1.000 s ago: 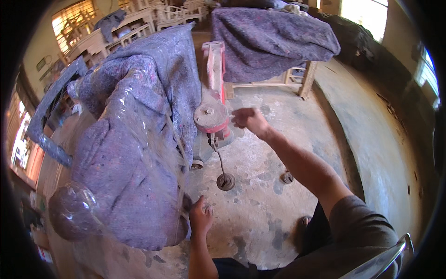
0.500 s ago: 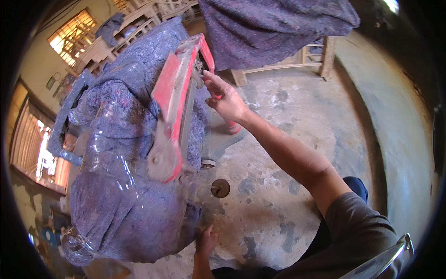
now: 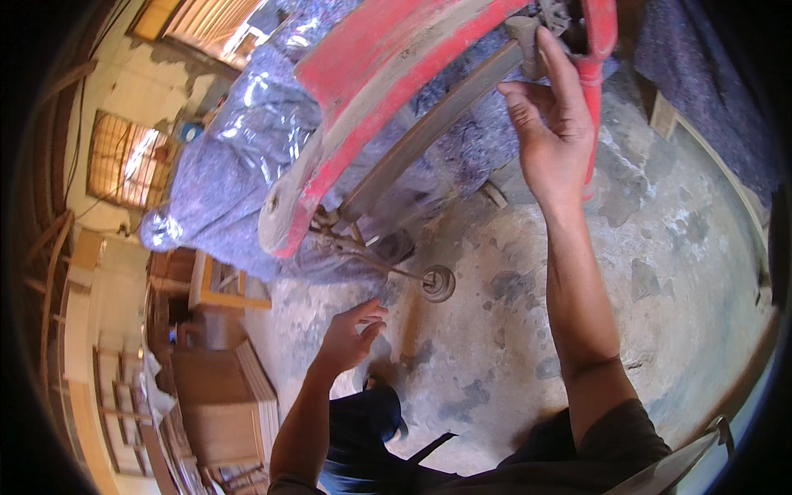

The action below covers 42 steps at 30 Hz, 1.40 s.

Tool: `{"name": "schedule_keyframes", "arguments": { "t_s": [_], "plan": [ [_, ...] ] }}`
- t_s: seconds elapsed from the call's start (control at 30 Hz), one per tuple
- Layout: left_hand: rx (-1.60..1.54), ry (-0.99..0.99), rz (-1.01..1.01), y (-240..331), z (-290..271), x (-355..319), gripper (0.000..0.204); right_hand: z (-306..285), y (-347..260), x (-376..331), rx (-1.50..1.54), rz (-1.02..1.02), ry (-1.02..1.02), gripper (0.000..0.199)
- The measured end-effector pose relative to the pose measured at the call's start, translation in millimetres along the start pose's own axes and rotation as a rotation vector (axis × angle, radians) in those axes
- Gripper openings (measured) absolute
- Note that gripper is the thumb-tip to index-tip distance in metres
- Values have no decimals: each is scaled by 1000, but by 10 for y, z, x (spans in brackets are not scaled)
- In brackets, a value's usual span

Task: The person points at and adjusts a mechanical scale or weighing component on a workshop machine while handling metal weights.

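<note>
A red metal machine arm [image 3: 371, 132], dusty and paint-worn, stretches across the upper middle, with a long grey-brown bar [image 3: 429, 136] beneath it. My right hand [image 3: 557, 144] is raised at the arm's upper right end. Its index finger lies along a dusty, stubby tan piece [image 3: 521, 40], and the thumb stands apart below it; whether the finger presses on it I cannot tell. Beside that wrist runs a red upright post [image 3: 591, 107]. My left hand [image 3: 351, 334] hovers below the machine's lower end, fingers loosely bent and apart, holding nothing.
Purple-grey blankets under clear plastic [image 3: 239, 157] cover a bulky shape behind the machine. A round metal disc [image 3: 438, 283] sits on a rod near the stained concrete floor [image 3: 528, 330]. Wooden cabinets [image 3: 219, 404] stand at lower left. Another purple-grey cloth [image 3: 709, 91] hangs at upper right.
The view has swung left and closer to the machine. My left hand has risen from beside the covered bulk into open space. The right hand stays at the machine's far end.
</note>
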<state>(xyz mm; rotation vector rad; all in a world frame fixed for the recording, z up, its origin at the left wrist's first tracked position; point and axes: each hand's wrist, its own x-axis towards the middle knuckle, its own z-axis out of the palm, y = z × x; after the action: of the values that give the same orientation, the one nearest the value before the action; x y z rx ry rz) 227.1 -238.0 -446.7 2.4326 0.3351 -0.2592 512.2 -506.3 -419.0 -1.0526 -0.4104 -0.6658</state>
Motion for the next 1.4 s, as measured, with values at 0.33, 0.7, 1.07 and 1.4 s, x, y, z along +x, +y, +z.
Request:
{"name": "schedule_keyframes", "arguments": {
  "t_s": [0.33, 0.7, 1.07, 1.4],
  "plan": [
    [-15, 215, -53, 434, -10, -307, 42, -58, -34, 129, 190, 12, -239, 70],
    [-741, 59, 162, -156, 1513, 665, 41, 474, -684, -566, -193, 26, -721, 73],
    [-22, -289, 244, 43, 2062, 691, 46, 484, -1072, -652, -616, 158, -875, 77],
    [-45, -115, 66, -615, 1284, -163, 48, 248, -951, -551, -656, -467, -596, 47]
  ]
}}
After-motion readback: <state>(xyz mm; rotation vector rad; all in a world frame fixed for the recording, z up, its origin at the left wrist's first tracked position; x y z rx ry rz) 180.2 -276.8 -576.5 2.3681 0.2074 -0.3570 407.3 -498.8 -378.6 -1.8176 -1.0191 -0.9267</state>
